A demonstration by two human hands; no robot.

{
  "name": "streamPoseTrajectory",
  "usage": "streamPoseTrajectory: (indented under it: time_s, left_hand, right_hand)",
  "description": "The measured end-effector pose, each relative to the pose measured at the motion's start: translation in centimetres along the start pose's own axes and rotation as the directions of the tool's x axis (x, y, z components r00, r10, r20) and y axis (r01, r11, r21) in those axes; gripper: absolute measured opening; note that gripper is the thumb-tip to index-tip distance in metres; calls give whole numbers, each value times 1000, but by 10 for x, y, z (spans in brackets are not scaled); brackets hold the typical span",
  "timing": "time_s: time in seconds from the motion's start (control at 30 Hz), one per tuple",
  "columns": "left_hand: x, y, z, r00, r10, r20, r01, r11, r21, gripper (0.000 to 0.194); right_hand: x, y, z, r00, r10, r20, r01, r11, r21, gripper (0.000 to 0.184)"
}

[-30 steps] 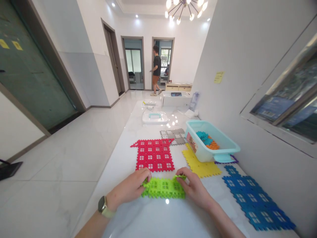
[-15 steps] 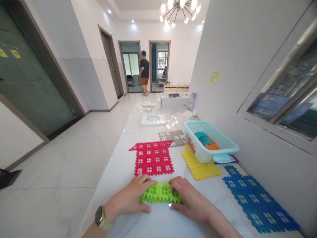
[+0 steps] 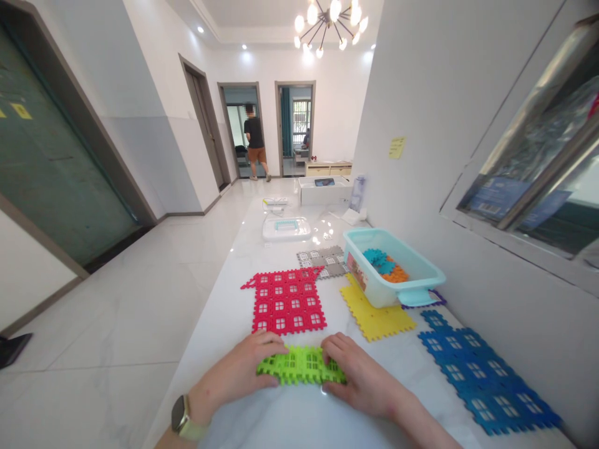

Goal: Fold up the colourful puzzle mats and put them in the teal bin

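1. White marble countertop [image 3: 281,418]: bare space lies in front of you; its edge runs close by your left hand [image 3: 234,368].
2. Your fingers, narrowly curled, hold the lime-green plastic panel [image 3: 301,366] at its left end; your right hand [image 3: 360,374] holds its right end.
3. Red plastic panel [image 3: 285,302] sits just beyond.

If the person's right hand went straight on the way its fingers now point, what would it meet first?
The right hand would meet the lime-green plastic window panel first, as its fingertips already appear to rest on it. Beyond that, the red window panel looks next in line, though depth is hard to judge from this view.
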State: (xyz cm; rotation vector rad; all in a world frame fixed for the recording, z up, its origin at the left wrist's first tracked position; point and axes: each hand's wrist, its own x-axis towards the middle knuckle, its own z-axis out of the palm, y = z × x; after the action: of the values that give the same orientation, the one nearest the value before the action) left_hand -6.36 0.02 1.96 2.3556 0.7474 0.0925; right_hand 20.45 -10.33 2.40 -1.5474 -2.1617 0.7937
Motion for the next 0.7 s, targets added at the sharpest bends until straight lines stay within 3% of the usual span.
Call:
streamPoseTrajectory:
  time_s: [0.4,0.7]
  left_hand:
    - [-3,16,-1,989,-145,-12,145,985,98,33]
    - [-7,22,-1,988,-153,26,152,987,48,31]
  right_hand:
    - [-3,4,-7,1000,15,6,-16,994,112,28]
    - [-3,-4,-1,999,46,16,-46,999,15,28]
